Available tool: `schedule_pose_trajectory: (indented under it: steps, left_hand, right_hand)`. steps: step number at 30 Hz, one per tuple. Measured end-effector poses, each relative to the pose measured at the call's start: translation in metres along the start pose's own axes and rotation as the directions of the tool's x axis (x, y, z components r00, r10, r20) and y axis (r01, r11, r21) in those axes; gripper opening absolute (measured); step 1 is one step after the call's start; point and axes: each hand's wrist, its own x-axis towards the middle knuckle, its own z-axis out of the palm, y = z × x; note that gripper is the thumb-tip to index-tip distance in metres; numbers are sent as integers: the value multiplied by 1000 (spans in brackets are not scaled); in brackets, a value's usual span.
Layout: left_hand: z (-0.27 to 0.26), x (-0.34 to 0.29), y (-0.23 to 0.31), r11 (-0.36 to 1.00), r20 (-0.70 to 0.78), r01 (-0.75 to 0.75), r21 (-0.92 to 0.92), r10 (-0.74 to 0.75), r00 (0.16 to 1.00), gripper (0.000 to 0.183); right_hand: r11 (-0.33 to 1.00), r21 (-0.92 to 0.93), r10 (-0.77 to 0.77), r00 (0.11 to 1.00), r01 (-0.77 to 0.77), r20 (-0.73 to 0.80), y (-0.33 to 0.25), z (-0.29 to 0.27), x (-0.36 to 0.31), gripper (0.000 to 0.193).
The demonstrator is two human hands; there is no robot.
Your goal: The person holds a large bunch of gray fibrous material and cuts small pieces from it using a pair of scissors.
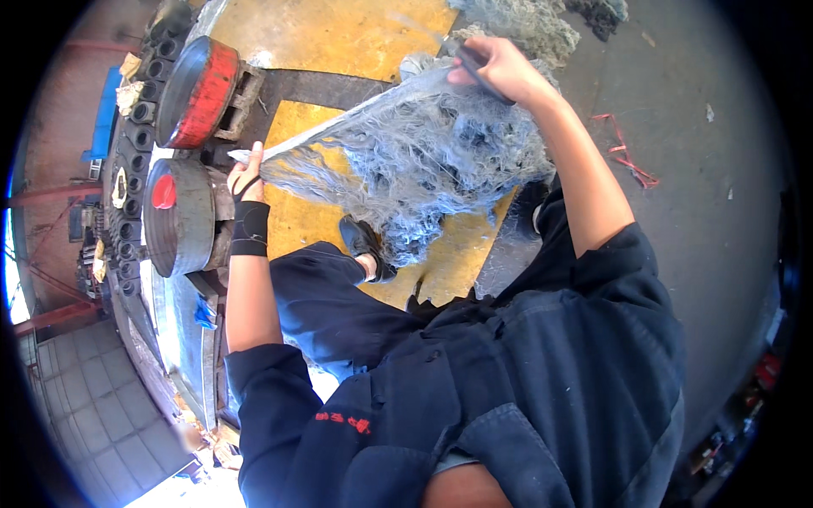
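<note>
A tangled bundle of blue-grey fishing net (pixel 457 152) hangs and lies between my arms, above a yellow board. My left hand (pixel 247 178), with a black wrist wrap (pixel 251 229) looped round the thumb, is closed on the net's gathered left end. Raised at the far right, my right hand (pixel 501 72) is closed at the other end of the taut top edge. A dark elongated thing (pixel 484 76) lies along that hand; I cannot make out what it is. Between the two hands the top edge runs slanting and tight, with loose strands drooping below it.
Left of me stand a red-sided round tub (pixel 216 93) and a grey tub (pixel 196 220) with a red round thing on it. Yellow boards (pixel 339 34) lie on the floor. More netting (pixel 533 30) is heaped at the far end; a red strip (pixel 625 155) lies to the right.
</note>
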Motion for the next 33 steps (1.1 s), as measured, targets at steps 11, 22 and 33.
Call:
schedule_pose_trajectory:
  steps: [11,22,33]
  left_hand:
    - [44,-24,-56,913,140,388,128,-403,904,48]
    - [4,45,-78,874,167,-27,486,-63,984,50]
    - [164,-56,2,939,886,221,-265,147,441,48]
  right_hand:
    - [962,-269,-85,991,55,-103,2,3,6,28]
    - [921,-387,-44,999,28,-32,4,53,23,22]
    - [991,49,114,976,-125,188,10,122,37,33]
